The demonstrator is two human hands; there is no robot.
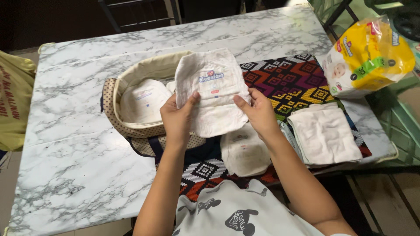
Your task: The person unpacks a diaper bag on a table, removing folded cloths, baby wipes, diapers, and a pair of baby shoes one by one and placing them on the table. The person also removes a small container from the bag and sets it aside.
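My left hand [178, 118] and my right hand [258, 112] both grip a folded white diaper [212, 89], holding it up flat over the table. Just behind it lies an open beige fabric bag [114, 107] with dotted sides, and another white diaper [142, 102] rests inside it. Below my right hand a further white diaper [243, 153] lies on a colourful patterned cloth [293, 81]. A stack of folded white cloths [324, 133] sits to the right of it.
A yellow and white diaper pack [365, 59] stands at the table's right edge. The white marble-patterned table [78, 131] stretches to the left. A yellow bag [15, 100] hangs off the left side. Dark chair frames stand beyond the far edge.
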